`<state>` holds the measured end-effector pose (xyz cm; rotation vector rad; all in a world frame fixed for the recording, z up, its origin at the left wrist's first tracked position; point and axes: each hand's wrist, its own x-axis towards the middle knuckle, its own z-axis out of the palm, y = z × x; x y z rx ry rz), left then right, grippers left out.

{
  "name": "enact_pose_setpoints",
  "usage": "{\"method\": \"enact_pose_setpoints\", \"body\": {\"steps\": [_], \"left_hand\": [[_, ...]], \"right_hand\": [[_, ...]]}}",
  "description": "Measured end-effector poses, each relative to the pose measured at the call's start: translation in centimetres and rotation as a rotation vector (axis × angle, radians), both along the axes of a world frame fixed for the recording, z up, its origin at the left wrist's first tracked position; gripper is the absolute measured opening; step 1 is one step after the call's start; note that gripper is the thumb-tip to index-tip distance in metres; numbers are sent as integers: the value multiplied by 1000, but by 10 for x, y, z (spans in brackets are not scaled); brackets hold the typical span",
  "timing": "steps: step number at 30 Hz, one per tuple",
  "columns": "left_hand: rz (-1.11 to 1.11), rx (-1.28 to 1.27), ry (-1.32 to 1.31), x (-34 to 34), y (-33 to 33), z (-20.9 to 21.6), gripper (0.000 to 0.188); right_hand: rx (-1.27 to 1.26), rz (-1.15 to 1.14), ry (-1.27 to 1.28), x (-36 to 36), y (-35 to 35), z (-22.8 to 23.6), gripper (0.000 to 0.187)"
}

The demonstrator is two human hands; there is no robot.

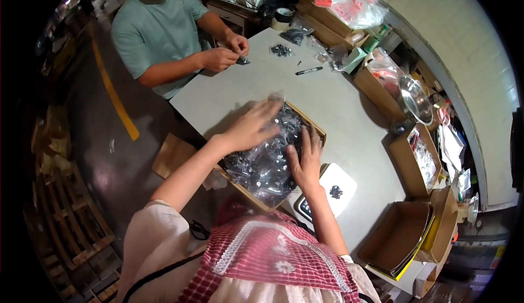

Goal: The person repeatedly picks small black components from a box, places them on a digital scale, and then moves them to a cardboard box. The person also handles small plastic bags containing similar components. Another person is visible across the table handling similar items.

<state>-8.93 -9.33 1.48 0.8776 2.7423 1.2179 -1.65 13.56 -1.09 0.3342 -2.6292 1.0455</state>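
Observation:
A cardboard box (252, 198) sits at the near edge of the table, filled with clear plastic bags of small dark parts (256, 166). My left hand (252, 126) lies over the far left part of the bags, fingers spread and a little blurred. My right hand (305, 164) rests on the bags along the box's right side, thumb apart from the fingers. Both palms face down, and neither hand grips anything that I can see. Just right of the box, partly behind my right forearm, is a white weighing scale (345, 178) with a small heap of black parts (335, 192) on it.
Across the grey table (360, 134), a co-worker's hands (226, 55) handle a small bag. A black marker (309, 70) and a pile of dark parts (280, 50) lie nearby. Open cartons (396, 235) and a metal bowl (416, 100) line the right side. Wooden pallets (71, 210) stand left.

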Motion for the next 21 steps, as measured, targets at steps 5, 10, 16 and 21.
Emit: {"method": "enact_pose_setpoints", "body": {"steps": [5, 10, 16, 21], "left_hand": [[-141, -407, 109, -8, 6, -1, 73], [-137, -362, 138, -7, 8, 5, 76], [-185, -193, 185, -3, 0, 3, 72], [-139, -78, 244, 4, -3, 1, 69]], "right_hand": [[106, 67, 36, -20, -3, 2, 57], [28, -10, 22, -31, -3, 10, 55], [10, 113, 68, -24, 0, 16, 46], [-163, 46, 185, -75, -16, 36, 37]]}}
